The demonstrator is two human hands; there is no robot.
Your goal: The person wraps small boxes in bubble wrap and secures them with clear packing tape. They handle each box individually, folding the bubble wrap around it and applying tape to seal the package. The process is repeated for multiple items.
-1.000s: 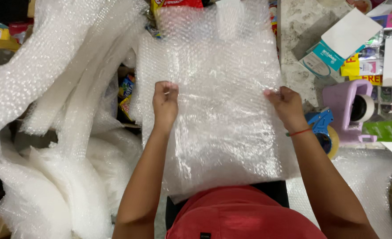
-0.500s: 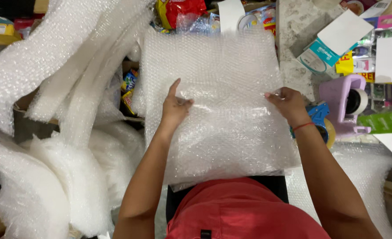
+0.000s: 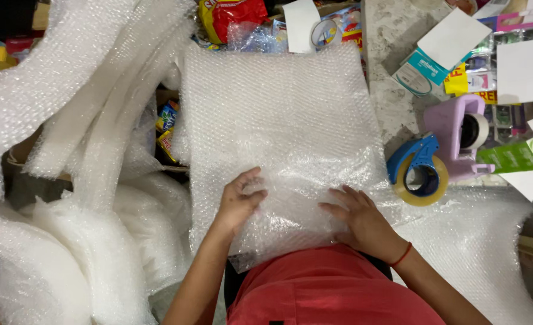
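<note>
Head view, looking straight down: bubble wrap sheet [image 3: 284, 132] spread flat at centre, reaching from 12 o'clock down to the lap. Left hand [image 3: 240, 201] at about 7 o'clock on the sheet, fingers curled and pressing into the plastic, a crumpled fold bunched under them. Right hand [image 3: 363, 219] at about 5 o'clock on the sheet, palm down, fingers spread wide and flat on the wrap, red band [image 3: 401, 255] round the wrist. Neither hand closed round anything; both simply bearing on the sheet's near edge, which sits bunched and rumpled between them. Red shirt [image 3: 327, 289] at 6 o'clock, just under that near edge.

Long loose strips of bubble wrap [image 3: 68, 120] heaped at 9 to 10 o'clock, more of it piled white at 7 to 8 o'clock. Blue tape dispenser [image 3: 420, 171] with a brown tape roll at 3 o'clock, just beside the sheet's right edge. Purple tape dispenser [image 3: 459, 129] touching it on the far side, toward 2 o'clock. White cards and coloured packets [image 3: 519, 69] scattered on the table [image 3: 393, 36] at 1 to 2 o'clock. Red snack bag [image 3: 233, 15] at 12 o'clock beyond the sheet's far edge, a small tape roll [image 3: 325, 33] near it to the right. Small colourful cartons [image 3: 167, 123] peeking out at 10 o'clock between sheet and strips.
</note>
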